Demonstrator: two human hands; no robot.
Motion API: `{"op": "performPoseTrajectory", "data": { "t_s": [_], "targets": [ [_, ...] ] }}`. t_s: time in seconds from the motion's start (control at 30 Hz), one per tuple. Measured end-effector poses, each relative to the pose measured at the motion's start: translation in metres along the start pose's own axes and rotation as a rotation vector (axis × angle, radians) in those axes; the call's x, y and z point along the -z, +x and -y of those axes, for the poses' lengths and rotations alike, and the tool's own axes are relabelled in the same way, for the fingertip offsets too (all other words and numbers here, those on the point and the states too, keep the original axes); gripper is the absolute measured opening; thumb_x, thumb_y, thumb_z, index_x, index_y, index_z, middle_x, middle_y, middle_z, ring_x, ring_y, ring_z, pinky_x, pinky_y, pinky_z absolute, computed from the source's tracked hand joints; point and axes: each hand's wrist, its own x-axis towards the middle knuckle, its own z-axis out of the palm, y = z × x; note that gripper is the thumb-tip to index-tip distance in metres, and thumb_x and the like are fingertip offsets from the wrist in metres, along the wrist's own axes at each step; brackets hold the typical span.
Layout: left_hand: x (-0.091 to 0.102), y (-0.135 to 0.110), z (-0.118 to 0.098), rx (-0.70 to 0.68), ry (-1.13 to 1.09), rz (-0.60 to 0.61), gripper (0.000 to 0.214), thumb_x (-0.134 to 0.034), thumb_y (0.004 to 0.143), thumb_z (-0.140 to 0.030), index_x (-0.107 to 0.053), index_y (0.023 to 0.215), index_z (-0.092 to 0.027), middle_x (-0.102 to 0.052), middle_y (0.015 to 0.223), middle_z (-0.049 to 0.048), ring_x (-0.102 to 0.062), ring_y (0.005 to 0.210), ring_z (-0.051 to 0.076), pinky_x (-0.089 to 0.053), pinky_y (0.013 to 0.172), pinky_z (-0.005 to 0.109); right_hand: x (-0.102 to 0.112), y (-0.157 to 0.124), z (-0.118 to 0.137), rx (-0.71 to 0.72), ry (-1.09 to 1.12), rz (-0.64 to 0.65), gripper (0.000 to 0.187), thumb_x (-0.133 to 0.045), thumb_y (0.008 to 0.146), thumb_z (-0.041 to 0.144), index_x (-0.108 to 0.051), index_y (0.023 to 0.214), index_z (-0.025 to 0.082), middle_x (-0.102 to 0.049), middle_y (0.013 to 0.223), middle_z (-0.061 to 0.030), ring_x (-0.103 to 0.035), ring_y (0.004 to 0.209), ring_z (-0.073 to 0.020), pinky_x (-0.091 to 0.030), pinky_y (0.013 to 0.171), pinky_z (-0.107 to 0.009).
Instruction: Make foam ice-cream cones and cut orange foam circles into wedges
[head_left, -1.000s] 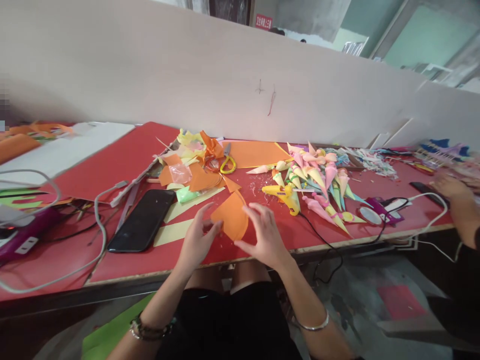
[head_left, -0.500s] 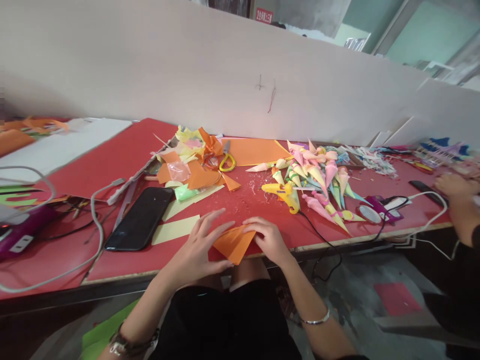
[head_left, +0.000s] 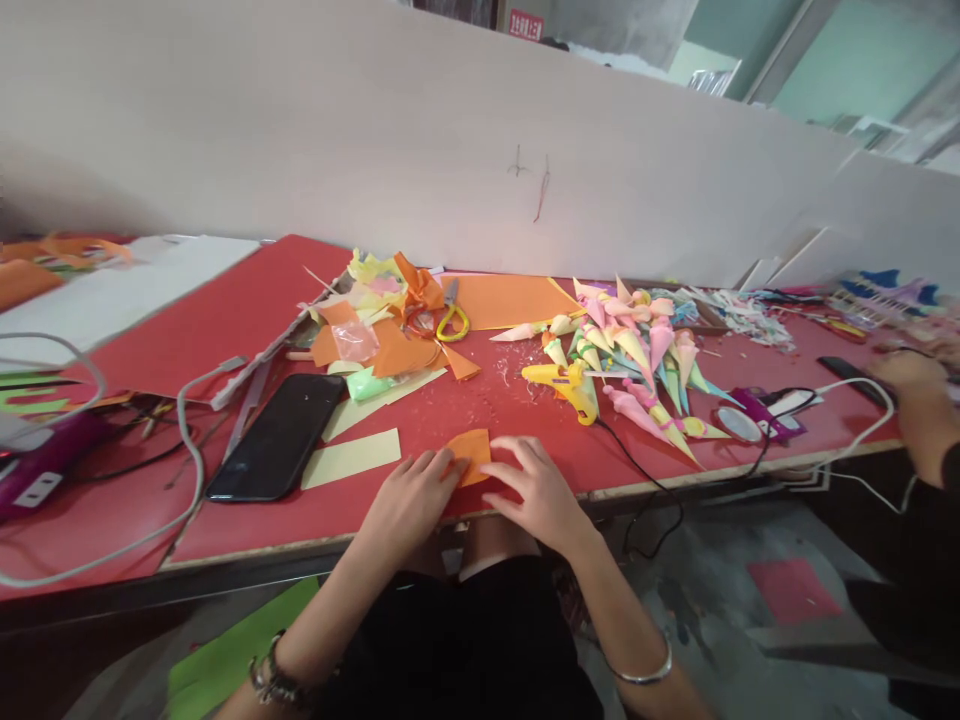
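A small folded piece of orange sheet (head_left: 471,456), perhaps felt or foam, lies at the red table's near edge between my hands. My left hand (head_left: 416,495) covers its left side, fingers bent together and gripping it. Just right of the piece, my right hand (head_left: 538,492) has its fingers curved and apart, the tips close to the sheet's right edge; whether they touch it I cannot tell. Beyond my hands rests a yellow hot glue gun (head_left: 566,388), beside a heap of pastel cones (head_left: 630,335). A pale yellow strip (head_left: 352,459) lies left of my left hand.
A black phone (head_left: 276,437) lies at left, near a grey cable and a purple power strip (head_left: 64,462). Yellow-handled scissors (head_left: 452,318) and orange scraps (head_left: 405,348) lie farther back. Another person's hand (head_left: 911,380) is at far right. A white partition (head_left: 337,130) rises behind the table.
The orange sheet has gone from an upright triangle to a smaller folded piece lower on the table. My left hand has closed over its left side; my right hand's fingers have come off its top edge.
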Motion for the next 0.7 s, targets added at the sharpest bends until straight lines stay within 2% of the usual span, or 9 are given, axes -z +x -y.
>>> {"op": "performPoseTrajectory", "data": {
  "t_s": [0.1,0.17,0.27,0.37,0.53,0.7],
  "targets": [
    [0.003,0.004,-0.007,0.043,-0.038,0.042,0.031,-0.05,0.081,-0.013,-0.058,0.11,-0.018,-0.06,0.096,0.0082,-0.06,0.085,0.021,-0.049,0.073,0.033,-0.007,-0.006,0.0,-0.024,0.042,0.018,0.015,-0.059,0.081,0.019,-0.065,0.094,0.021,-0.065,0.094,-0.0052,-0.059,0.087,-0.019,-0.049,0.079,-0.033],
    [0.004,0.005,-0.006,0.004,-0.075,0.045,0.028,-0.053,0.081,-0.017,-0.059,0.108,-0.021,-0.06,0.096,0.007,-0.06,0.086,0.021,-0.048,0.074,0.034,-0.012,-0.007,-0.004,-0.032,0.05,-0.006,0.012,-0.056,0.083,0.015,-0.066,0.087,0.021,-0.067,0.089,-0.0037,-0.06,0.083,-0.0176,-0.048,0.076,-0.031],
    [0.003,0.001,0.0,-0.088,-0.115,0.009,0.026,-0.054,0.081,-0.02,-0.06,0.106,-0.025,-0.061,0.093,0.0049,-0.058,0.086,0.02,-0.046,0.073,0.032,-0.015,-0.007,-0.01,-0.013,0.045,-0.051,0.014,-0.054,0.084,0.014,-0.066,0.086,0.02,-0.069,0.093,-0.0042,-0.062,0.086,-0.0185,-0.048,0.077,-0.032],
    [0.002,-0.004,0.004,-0.101,-0.092,-0.024,0.029,-0.053,0.081,-0.014,-0.061,0.107,-0.025,-0.062,0.09,0.0046,-0.058,0.083,0.019,-0.044,0.07,0.03,-0.014,-0.007,-0.014,-0.006,0.074,-0.084,0.016,-0.052,0.085,0.014,-0.066,0.09,0.019,-0.067,0.104,-0.0062,-0.06,0.096,-0.0198,-0.047,0.084,-0.034],
    [-0.002,-0.007,0.005,-0.074,-0.084,-0.067,0.03,-0.056,0.08,-0.015,-0.061,0.108,-0.025,-0.064,0.093,0.0041,-0.058,0.08,0.018,-0.044,0.067,0.029,-0.009,-0.006,-0.015,-0.092,0.235,-0.084,0.012,-0.054,0.084,0.017,-0.066,0.081,0.019,-0.066,0.09,-0.0056,-0.06,0.086,-0.0168,-0.048,0.078,-0.028],
    [-0.01,-0.006,0.009,-0.066,-0.16,-0.156,0.023,-0.053,0.083,-0.02,-0.065,0.102,-0.025,-0.067,0.09,0.0015,-0.061,0.076,0.016,-0.045,0.062,0.026,-0.005,-0.004,-0.016,-0.159,0.262,-0.043,0.009,-0.057,0.082,0.019,-0.065,0.079,0.02,-0.063,0.092,-0.0053,-0.058,0.088,-0.0178,-0.047,0.081,-0.03]
  ]
}}
